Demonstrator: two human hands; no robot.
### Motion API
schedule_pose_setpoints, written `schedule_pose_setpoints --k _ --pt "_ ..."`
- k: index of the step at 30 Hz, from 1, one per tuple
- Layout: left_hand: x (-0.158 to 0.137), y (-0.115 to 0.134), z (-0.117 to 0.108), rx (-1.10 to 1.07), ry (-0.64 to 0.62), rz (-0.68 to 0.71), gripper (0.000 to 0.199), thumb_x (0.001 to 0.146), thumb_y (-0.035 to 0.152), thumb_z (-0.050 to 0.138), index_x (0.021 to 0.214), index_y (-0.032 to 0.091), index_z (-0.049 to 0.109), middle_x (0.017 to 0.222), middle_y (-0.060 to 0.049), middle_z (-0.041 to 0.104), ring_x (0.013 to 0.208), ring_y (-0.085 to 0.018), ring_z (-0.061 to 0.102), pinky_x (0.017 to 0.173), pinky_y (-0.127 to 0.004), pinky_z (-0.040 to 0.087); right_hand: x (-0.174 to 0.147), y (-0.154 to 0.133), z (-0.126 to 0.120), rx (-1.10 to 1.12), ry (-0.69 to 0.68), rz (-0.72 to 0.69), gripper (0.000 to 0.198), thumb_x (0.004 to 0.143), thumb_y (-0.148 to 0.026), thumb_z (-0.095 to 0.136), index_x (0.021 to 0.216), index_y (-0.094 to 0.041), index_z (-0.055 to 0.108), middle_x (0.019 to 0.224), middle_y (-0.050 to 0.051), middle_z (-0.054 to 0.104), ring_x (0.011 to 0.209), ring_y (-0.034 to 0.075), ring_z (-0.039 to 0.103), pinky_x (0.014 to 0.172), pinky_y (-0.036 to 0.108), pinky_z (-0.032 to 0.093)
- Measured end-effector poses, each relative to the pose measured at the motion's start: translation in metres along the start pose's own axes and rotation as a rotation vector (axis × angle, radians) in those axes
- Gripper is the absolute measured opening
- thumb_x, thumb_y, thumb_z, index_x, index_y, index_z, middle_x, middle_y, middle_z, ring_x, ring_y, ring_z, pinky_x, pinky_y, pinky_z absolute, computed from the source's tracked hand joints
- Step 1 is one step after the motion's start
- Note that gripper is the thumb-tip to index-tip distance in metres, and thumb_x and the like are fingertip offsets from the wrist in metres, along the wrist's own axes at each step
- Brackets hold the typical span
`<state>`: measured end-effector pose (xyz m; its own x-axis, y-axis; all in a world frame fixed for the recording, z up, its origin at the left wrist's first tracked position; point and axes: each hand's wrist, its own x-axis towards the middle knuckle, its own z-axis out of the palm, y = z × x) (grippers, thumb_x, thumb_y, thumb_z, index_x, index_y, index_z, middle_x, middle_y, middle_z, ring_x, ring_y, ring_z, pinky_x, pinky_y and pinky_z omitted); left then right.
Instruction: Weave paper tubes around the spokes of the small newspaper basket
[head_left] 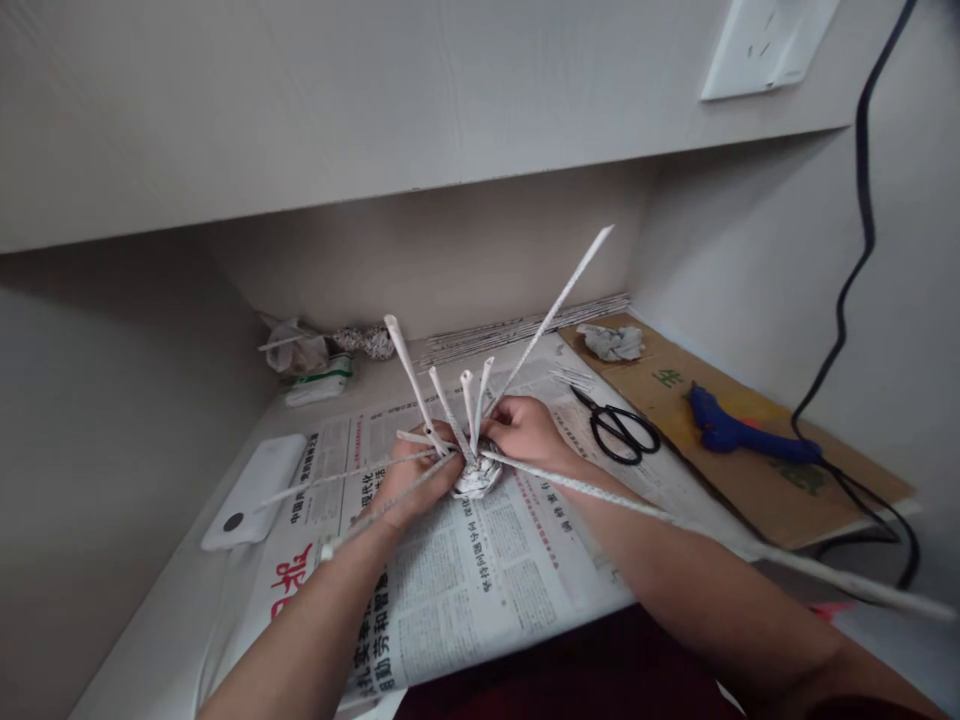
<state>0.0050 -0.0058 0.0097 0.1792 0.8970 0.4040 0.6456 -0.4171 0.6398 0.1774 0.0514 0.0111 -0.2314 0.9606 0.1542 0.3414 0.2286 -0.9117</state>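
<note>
A small woven base of rolled newspaper (478,478) is held between my two hands over the newspaper sheet. Several paper tubes stick out of it, some upright, others spreading left and right. My left hand (424,475) is closed round its left side, among the tubes there. On the far right side, the fingers of my right hand (525,430) pinch close to the foot of a long paper tube (564,290) that slants up to the right. Another long tube (637,505) runs across my right forearm. The fingertips are partly hidden behind the tubes.
Newspaper (495,560) covers the table. Black scissors (619,425) lie to the right, beside cardboard (750,490) bearing a blue glue gun (750,435) with a cord. A white device (259,490) lies left. Loose paper tubes (487,342) lie at the back, below an overhanging panel (375,100).
</note>
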Motion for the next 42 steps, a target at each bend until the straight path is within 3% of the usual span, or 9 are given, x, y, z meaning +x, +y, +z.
schedule_pose_setpoints --k 5,10,18,27,35,42 --pt "0.001 0.009 -0.004 0.056 0.028 -0.052 0.011 0.077 0.016 0.060 0.068 0.018 0.065 0.068 -0.003 0.068 0.064 -0.017 0.062 0.063 -0.028 0.048 -0.004 -0.009 -0.005 0.031 -0.131 -0.080 0.011 0.072 -0.029 0.068 0.069 -0.018 0.071 0.067 0.002 0.071 0.062 0.014 0.062 0.055 0.022 0.043" --pt "0.001 0.013 -0.002 -0.091 0.096 -0.092 0.007 0.076 0.017 0.062 0.070 0.018 0.065 0.067 -0.002 0.068 0.063 -0.016 0.063 0.060 -0.025 0.048 -0.010 -0.017 -0.011 0.067 -0.225 -0.172 0.007 0.072 -0.021 0.067 0.071 -0.017 0.073 0.070 0.002 0.072 0.067 0.015 0.065 0.061 0.023 0.046" --pt "0.001 0.008 0.002 -0.222 0.109 -0.192 0.005 0.072 0.020 0.067 0.070 0.016 0.066 0.061 0.000 0.066 0.055 -0.013 0.059 0.050 -0.020 0.043 -0.012 -0.022 -0.019 0.017 -0.308 -0.262 0.011 0.074 -0.026 0.071 0.080 -0.019 0.075 0.073 0.001 0.073 0.065 0.013 0.064 0.060 0.023 0.045" --pt "0.003 0.012 0.003 -0.301 0.141 -0.217 0.010 0.070 0.013 0.065 0.078 0.014 0.071 0.072 -0.003 0.072 0.067 -0.017 0.065 0.059 -0.023 0.049 -0.008 -0.022 -0.027 -0.016 -0.368 -0.274 0.007 0.076 -0.021 0.064 0.078 -0.017 0.070 0.070 0.001 0.069 0.063 0.013 0.062 0.058 0.023 0.045" --pt "0.002 0.009 0.004 -0.317 0.151 -0.263 0.008 0.068 0.012 0.066 0.074 0.013 0.070 0.071 -0.005 0.071 0.065 -0.017 0.064 0.060 -0.025 0.050 -0.010 -0.026 -0.033 -0.035 -0.406 -0.190 0.006 0.075 -0.020 0.066 0.079 -0.019 0.070 0.075 0.001 0.071 0.065 0.012 0.063 0.056 0.023 0.046" --pt "0.002 0.005 0.005 -0.337 0.180 -0.228 0.003 0.067 0.014 0.065 0.069 0.015 0.068 0.067 -0.003 0.071 0.062 -0.017 0.065 0.057 -0.024 0.050 -0.007 -0.023 -0.031 0.112 -0.485 -0.191 0.012 0.078 -0.016 0.064 0.088 -0.018 0.070 0.086 0.003 0.072 0.078 0.013 0.066 0.070 0.025 0.052"
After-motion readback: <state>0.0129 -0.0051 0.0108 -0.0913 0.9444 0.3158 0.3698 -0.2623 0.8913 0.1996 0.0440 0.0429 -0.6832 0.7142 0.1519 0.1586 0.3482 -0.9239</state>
